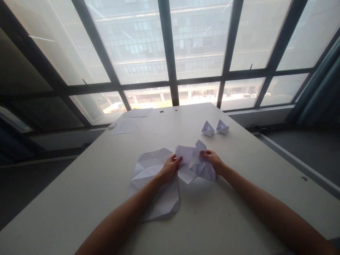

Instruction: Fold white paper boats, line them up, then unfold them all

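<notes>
A creased sheet of white paper [187, 173] is held between my two hands over the table, partly folded and opened out in uneven flaps. My left hand [171, 166] pinches its left edge, thumb on top. On the right side, my right hand [212, 159] grips a raised flap between thumb and fingers. Beneath my left hand and forearm lie creased white sheets [164, 202], flat on the table with fold lines across them; the forearm hides part of them.
Two folded paper boats [207, 129] stand at the back right of the white table [79, 198]. Flat paper sheets [124, 125] lie at the far left corner. Large windows [143, 42] rise behind the table. A blue curtain [316, 88] hangs at right.
</notes>
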### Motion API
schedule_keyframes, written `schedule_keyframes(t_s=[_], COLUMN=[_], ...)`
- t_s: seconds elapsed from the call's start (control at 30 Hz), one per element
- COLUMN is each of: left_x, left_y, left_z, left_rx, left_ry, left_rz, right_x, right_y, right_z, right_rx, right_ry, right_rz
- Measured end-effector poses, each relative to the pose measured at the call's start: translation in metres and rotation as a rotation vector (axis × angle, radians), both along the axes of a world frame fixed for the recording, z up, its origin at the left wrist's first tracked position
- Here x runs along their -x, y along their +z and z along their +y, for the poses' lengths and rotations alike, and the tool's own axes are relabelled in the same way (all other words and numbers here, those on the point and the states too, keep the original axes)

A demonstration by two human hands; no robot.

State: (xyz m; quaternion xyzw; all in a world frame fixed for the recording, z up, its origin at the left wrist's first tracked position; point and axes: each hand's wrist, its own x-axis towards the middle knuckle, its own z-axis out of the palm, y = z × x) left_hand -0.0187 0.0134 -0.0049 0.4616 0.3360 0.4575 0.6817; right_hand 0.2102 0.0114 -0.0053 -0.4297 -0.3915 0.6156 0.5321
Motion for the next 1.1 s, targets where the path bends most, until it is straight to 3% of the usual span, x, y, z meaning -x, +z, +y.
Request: schedule_keyframes(t_s=[0.17,0.4,0.7,0.8,0.97,1.1], left_x=[0.0,0.006,0.008,0.002,-0.004,-0.004], left_y=[-0.001,0.002,0.011,0.014,0.015,0.02], left_z=[0.001,0.004,0.003,-0.001,-0.008,-0.014], left_rx=[-0.057,-0.258,-0.401,-0.345,-0.128,-0.168], left_ry=[0.103,0.287,0.534,0.441,0.062,-0.034], left_rz=[0.027,0.046,0.188,0.167,0.156,0.211], right_x=[-0.004,-0.007,-0.023,-0.019,-0.016,-0.02], right_y=[0.001,-0.001,-0.015,-0.02,-0.018,-0.012], right_z=[0.002,0.009,0.021,0.019,0.015,0.016], right_rx=[0.046,0.049,-0.079,-0.205,-0.327,-0.335], right_ry=[-0.037,-0.059,-0.33,-0.456,-0.545,-0.555], right_rz=[-0.006,0.058,-0.11,-0.222,-0.427,-0.507])
